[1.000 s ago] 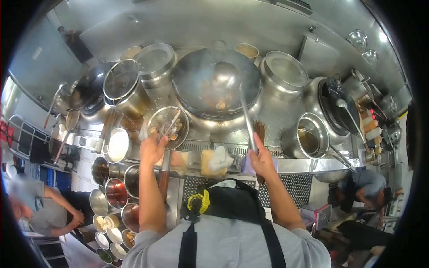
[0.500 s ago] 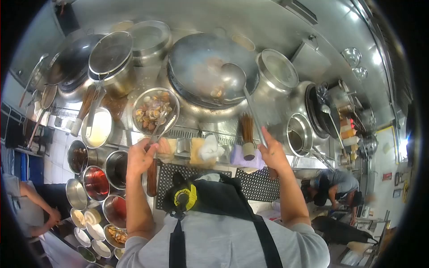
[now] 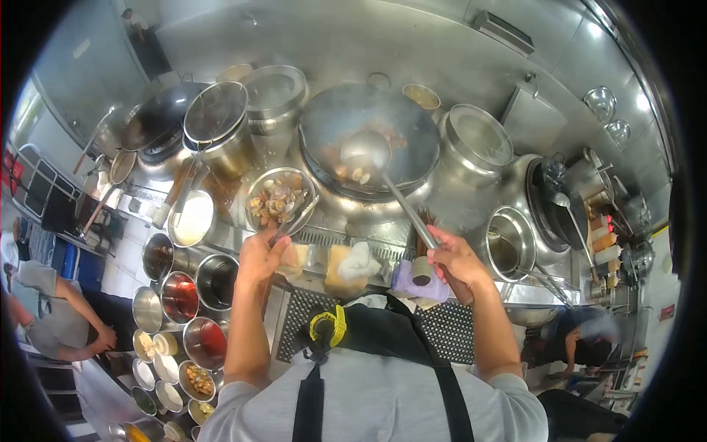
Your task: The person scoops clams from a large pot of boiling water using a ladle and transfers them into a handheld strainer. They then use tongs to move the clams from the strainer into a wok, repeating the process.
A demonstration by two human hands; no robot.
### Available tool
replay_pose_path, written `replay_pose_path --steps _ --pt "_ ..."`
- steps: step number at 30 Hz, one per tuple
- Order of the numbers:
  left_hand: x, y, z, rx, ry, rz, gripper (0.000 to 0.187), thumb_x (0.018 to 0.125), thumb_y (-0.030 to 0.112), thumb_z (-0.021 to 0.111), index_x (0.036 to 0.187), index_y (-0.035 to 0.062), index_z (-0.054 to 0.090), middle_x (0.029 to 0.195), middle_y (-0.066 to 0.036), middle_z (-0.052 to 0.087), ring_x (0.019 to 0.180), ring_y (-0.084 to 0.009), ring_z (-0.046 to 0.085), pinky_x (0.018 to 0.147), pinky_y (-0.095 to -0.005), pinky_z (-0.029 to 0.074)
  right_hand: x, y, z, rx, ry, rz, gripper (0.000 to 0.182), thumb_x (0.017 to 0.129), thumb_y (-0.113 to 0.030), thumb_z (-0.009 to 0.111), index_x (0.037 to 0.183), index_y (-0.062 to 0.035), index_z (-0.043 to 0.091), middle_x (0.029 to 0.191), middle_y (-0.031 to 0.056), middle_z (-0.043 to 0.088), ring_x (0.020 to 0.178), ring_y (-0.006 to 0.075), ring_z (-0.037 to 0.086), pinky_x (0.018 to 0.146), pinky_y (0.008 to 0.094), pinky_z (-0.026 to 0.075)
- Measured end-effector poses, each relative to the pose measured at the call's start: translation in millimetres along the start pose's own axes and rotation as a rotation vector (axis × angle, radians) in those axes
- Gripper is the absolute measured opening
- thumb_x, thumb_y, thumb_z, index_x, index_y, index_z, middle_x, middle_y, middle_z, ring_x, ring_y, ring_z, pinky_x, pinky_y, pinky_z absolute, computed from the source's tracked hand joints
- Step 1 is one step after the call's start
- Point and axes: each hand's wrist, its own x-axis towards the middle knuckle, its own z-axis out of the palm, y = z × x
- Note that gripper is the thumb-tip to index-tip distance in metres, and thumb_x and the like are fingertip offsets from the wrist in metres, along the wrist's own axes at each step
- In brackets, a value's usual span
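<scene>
In the wok [image 3: 353, 103], ahead of and between the hands: a ladle [image 3: 402, 202], gripped near its end by the right hand [image 3: 458, 261], closed around the handle. At the near edge of its scoop, shell pieces [image 3: 359, 175]; cannot tell whether inside it or just in front. Could flick pieces over the near rim if swung too fast.

Just beyond the left hand [image 3: 261, 254]: a metal bowl [image 3: 306, 184] with a heap of shellfish [image 3: 274, 199], apparently held by its handle in curled fingers; cannot tell the exact grip. Might tip and shed the top shells if rolled at the wrist.

Just left of the right hand: a bamboo brush [image 3: 423, 274] by a purple cloth [image 3: 401, 281], liable to be knocked by a dropped ladle handle. Between the hands: a white cloth [image 3: 359, 259], at risk of snagging if brushed by either wrist. Farther left of the left hand: white liquid [image 3: 193, 221], easily fouled by drips from a straying bowl.
</scene>
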Motion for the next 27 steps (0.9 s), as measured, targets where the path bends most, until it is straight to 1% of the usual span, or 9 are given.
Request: replay_pose_path --steps 1,4,6,11,14,17,21,24,27 --pt "7 2 0 -0.002 0.004 0.045 0.032 0.089 0.032 0.074 0.098 0.0020 0.073 0.085 -0.025 0.070 0.085 -0.0445 0.068 0.072 -0.0461 0.053 0 1 -1 0.034 -0.011 0.002 0.068 0.094 -0.005 0.062 0.157 -0.0073 0.038 0.085 0.0052 0.062 0.056 0.0108 0.054 0.047 0.0279 0.046" --pt "29 21 -6 0.211 0.064 0.077 0.033 0.090 0.035 0.072 0.097 0.0029 0.073 0.084 -0.024 0.070 0.086 -0.0452 0.068 0.074 -0.0490 0.052 3 4 -3 0.164 -0.051 -0.007 0.068 0.093 -0.004 0.062 0.157 -0.0056 0.038 0.085 0.0048 0.062 0.055 0.0095 0.053 0.045 0.0258 0.043" --pt "46 33 -11 0.271 0.023 0.125 0.034 0.091 0.037 0.070 0.099 0.0037 0.073 0.087 -0.024 0.071 0.088 -0.0449 0.068 0.076 -0.0513 0.053 0 15 -9 0.282 -0.079 -0.012 0.068 0.092 -0.004 0.062 0.156 -0.0045 0.038 0.085 0.0046 0.061 0.053 0.0086 0.053 0.044 0.0243 0.042" --pt "93 82 -7 0.549 -0.093 0.154 0.033 0.090 0.035 0.070 0.101 0.0040 0.075 0.095 -0.023 0.073 0.092 -0.0418 0.071 0.082 -0.0500 0.055 10 42 -16 0.162 -0.111 -0.100 0.070 0.091 -0.002 0.062 0.157 -0.0035 0.037 0.085 0.0024 0.060 0.053 0.0076 0.052 0.044 0.0232 0.041" --pt "124 108 9 0.760 -0.239 0.135 0.032 0.088 0.031 0.069 0.103 0.0024 0.075 0.100 -0.021 0.075 0.097 -0.0396 0.072 0.085 -0.0479 0.057 13 48 -17 0.153 -0.135 -0.117 0.071 0.091 -0.003 0.061 0.158 -0.0047 0.037 0.085 0.0010 0.059 0.054 0.0081 0.053 0.045 0.0242 0.042" --pt "145 132 28 0.865 -0.292 0.130 0.033 0.087 0.030 0.068 0.102 0.0016 0.075 0.105 -0.021 0.074 0.101 -0.0399 0.071 0.088 -0.0493 0.057 13 51 -18 0.126 -0.140 -0.117 0.072 0.091 -0.004 0.061 0.158 -0.0065 0.036 0.084 0.0004 0.058 0.055 0.0088 0.053 0.047 0.0253 0.045" --pt "171 131 50 0.900 -0.317 0.137 0.033 0.086 0.028 0.067 0.104 0.0011 0.074 0.109 -0.021 0.073 0.105 -0.0384 0.070 0.089 -0.0490 0.057 9 48 -17 0.104 -0.149 -0.118 0.072 0.091 -0.004 0.062 0.159 -0.0080 0.036 0.083 0.0004 0.058 0.056 0.0090 0.054 0.049 0.0261 0.046" --pt "182 129 53 0.940 -0.346 0.155 0.033 0.086 0.028 0.067 0.105 0.0020 0.074 0.110 -0.020 0.073 0.106 -0.0380 0.070 0.090 -0.0489 0.057 11 54 -17 0.144 -0.150 -0.116 0.072 0.091 -0.004 0.062 0.159 -0.0078 0.036 0.084 0.0008 0.059 0.056 0.0087 0.054 0.049 0.0256 0.046" --pt "182 130 43 0.953 -0.325 0.177 0.032 0.086 0.028 0.067 0.105 0.0037 0.075 0.110 -0.020 0.073 0.105 -0.0383 0.070 0.090 -0.0488 0.056 4 46 -18 0.132 -0.139 -0.095 0.067 0.094 -0.003 0.063 0.156 -0.0116 0.042 0.079 -0.0013 0.057 0.060 0.0082 0.054 0.053 0.0258 0.045"
